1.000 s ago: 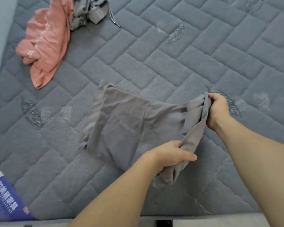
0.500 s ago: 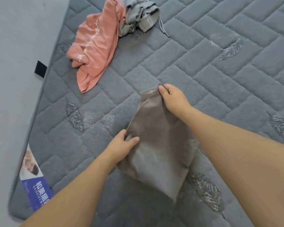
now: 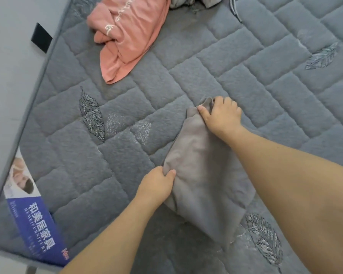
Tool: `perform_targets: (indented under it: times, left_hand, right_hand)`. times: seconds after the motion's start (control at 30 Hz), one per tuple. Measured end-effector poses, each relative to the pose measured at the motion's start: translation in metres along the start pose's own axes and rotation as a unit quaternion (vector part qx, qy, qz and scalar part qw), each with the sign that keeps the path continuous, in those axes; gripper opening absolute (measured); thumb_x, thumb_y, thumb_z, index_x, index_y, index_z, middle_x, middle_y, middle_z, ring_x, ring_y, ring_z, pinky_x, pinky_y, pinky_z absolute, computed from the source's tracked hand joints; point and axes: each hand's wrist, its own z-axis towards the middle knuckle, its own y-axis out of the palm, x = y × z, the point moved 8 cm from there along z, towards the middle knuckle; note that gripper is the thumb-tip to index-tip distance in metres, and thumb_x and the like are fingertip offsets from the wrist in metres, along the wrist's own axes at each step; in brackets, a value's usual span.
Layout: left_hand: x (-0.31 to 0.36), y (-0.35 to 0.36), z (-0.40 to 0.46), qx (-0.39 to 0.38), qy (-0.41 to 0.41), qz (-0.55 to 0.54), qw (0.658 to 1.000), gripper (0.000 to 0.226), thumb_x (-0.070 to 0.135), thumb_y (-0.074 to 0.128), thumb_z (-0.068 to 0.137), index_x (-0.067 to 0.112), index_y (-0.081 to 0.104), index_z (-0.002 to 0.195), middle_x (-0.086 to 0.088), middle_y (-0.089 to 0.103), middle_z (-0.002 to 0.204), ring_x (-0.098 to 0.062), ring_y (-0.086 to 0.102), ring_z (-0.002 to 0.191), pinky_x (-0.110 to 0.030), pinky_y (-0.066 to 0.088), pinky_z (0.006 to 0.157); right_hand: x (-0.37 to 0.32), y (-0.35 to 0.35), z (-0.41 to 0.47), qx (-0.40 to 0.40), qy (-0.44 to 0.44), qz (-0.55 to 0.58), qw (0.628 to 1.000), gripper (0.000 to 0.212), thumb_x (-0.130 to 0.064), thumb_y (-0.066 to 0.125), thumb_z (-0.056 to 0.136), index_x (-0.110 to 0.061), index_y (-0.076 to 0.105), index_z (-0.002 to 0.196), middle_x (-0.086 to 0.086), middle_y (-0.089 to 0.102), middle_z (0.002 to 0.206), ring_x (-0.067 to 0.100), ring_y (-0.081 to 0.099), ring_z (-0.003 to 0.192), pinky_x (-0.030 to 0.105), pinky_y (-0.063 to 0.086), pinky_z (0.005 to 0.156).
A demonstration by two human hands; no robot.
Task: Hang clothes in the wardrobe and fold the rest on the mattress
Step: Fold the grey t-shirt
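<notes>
Head view is looking down on a grey quilted mattress (image 3: 206, 62). Grey cloth (image 3: 202, 175) is lying folded on it, just past centre toward 4 o'clock, running as a long strip from 12 to 5 o'clock.

Left hand (image 3: 156, 184) is gripping the cloth's edge at 9 o'clock of the strip: thumb is lying on top, fingers are curling under the fold, so the grip is pinching the fabric. Right hand (image 3: 222, 113) is holding the strip's far end at 12 o'clock: thumb is pressing on top and fingers are curling round the bunched corner, again a grip pinching cloth. Right forearm is crossing over the strip's 3 o'clock side and hiding that edge.

Pink garment (image 3: 127, 34) is lying crumpled at 11 o'clock of the frame, well apart from the grey cloth. Light grey garment (image 3: 186, 1) with a drawstring is sitting just beside it at 12 o'clock, cut by the frame edge. Blue label (image 3: 38, 226) with white characters is showing on the mattress corner at 8 o'clock.
</notes>
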Motion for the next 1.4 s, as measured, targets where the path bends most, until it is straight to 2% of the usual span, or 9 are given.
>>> perform_targets:
  times: [0.1,0.2,0.33,0.47,0.63,0.73,0.97,1.17,1.4]
  left_hand:
    - [0.011,-0.012,0.005,0.078,-0.035,0.002,0.996,0.056,0.048,0.059,0.092,0.008,0.046,0.128,-0.017,0.043,0.136,-0.038,0.038,0.129,-0.040,0.029,0.109]
    - [0.016,-0.001,0.016,0.045,-0.042,-0.022,0.998,0.074,0.063,0.056,0.087,0.007,0.042,0.134,-0.014,0.046,0.140,-0.038,0.036,0.133,-0.045,0.032,0.111]
    - [0.018,0.002,0.028,0.009,0.014,-0.043,0.999,0.051,0.051,0.045,0.099,0.006,0.058,0.118,-0.014,0.061,0.128,-0.034,0.053,0.123,-0.038,0.041,0.100]
    - [0.039,-0.015,0.021,0.028,0.093,-0.091,0.991,0.032,0.047,0.048,0.100,0.017,0.057,0.091,0.001,0.064,0.097,-0.023,0.060,0.100,-0.034,0.038,0.077]
    - [0.118,-0.041,0.002,0.023,0.169,0.114,0.979,0.042,0.061,0.041,0.081,0.020,0.048,0.078,0.004,0.060,0.077,-0.017,0.057,0.076,-0.034,0.035,0.060]
    - [0.195,-0.036,-0.022,-0.016,0.229,0.257,0.939,0.031,0.049,0.038,0.068,0.024,0.050,0.080,0.005,0.057,0.078,-0.021,0.056,0.077,-0.033,0.037,0.062]
    - [0.372,0.040,-0.148,-0.021,0.357,0.450,0.818,0.013,0.033,0.056,0.082,0.023,0.048,0.078,0.001,0.052,0.081,-0.026,0.054,0.078,-0.031,0.040,0.066]
    - [0.493,0.131,-0.327,-0.018,0.484,0.505,0.714,0.013,0.039,0.053,0.084,0.026,0.053,0.084,-0.001,0.053,0.086,-0.029,0.061,0.094,-0.034,0.046,0.075]
    - [0.534,0.230,-0.566,-0.094,0.643,0.491,0.580,0.009,0.024,0.050,0.084,0.022,0.058,0.080,0.001,0.064,0.080,-0.014,0.059,0.063,-0.035,0.057,0.074]
  right_hand:
    - [-0.003,0.004,0.010,-0.031,0.004,-0.019,0.999,0.064,-0.062,0.040,0.096,-0.005,0.055,0.119,0.022,0.056,0.126,0.040,0.049,0.120,0.046,0.037,0.099]
    - [-0.006,0.011,0.021,-0.079,-0.008,0.048,0.996,0.052,-0.059,0.041,0.097,-0.010,0.056,0.103,0.018,0.062,0.113,0.038,0.055,0.109,0.043,0.041,0.084]
    - [-0.005,0.008,0.017,-0.101,-0.016,0.182,0.978,0.046,-0.057,0.044,0.096,-0.013,0.048,0.083,0.000,0.054,0.077,0.028,0.053,0.081,0.038,0.035,0.067]
    - [0.017,-0.031,0.010,-0.022,0.052,0.289,0.956,0.057,-0.061,0.053,0.090,-0.019,0.034,0.057,-0.003,0.042,0.054,0.014,0.042,0.053,0.034,0.028,0.051]
    - [0.104,-0.092,-0.012,0.063,0.166,0.417,0.892,0.051,-0.053,0.055,0.093,-0.020,0.039,0.057,-0.006,0.044,0.057,0.015,0.044,0.058,0.030,0.038,0.061]
    - [0.171,-0.135,-0.041,0.125,0.229,0.455,0.851,0.044,-0.050,0.052,0.096,-0.017,0.050,0.066,-0.003,0.052,0.068,0.020,0.052,0.074,0.034,0.043,0.074]
    - [0.335,-0.276,-0.179,0.287,0.354,0.403,0.793,0.034,-0.040,0.041,0.103,-0.016,0.049,0.079,-0.005,0.055,0.080,0.019,0.052,0.083,0.029,0.033,0.070]
    - [0.442,-0.408,-0.363,0.424,0.441,0.378,0.695,0.028,-0.037,0.037,0.105,-0.015,0.049,0.093,0.000,0.057,0.094,0.019,0.051,0.090,0.029,0.032,0.074]
    - [0.485,-0.522,-0.639,0.543,0.562,0.306,0.544,0.045,-0.040,0.029,0.106,-0.006,0.058,0.110,0.015,0.062,0.116,0.031,0.055,0.111,0.030,0.032,0.080]
